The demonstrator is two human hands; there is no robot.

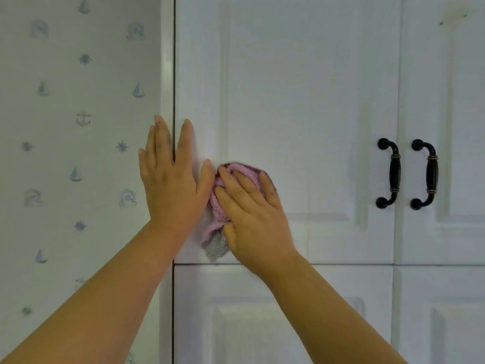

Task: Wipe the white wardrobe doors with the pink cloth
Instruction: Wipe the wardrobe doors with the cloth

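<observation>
Now the right hand [252, 208] presses the crumpled pink terry cloth [223, 206] with spread fingers on the white panelled wardrobe door [301, 101], near its left edge. The left hand [170, 177] lies flat, holding nothing. Firm, overlapping strokes toward the black metal handles [391, 173] seem best.

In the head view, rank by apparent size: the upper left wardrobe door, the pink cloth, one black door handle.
1. Upper left wardrobe door, largest by far.
2. Pink cloth, partly hidden under the right hand.
3. Black door handle; comparable to the visible cloth, so unsure.
</observation>
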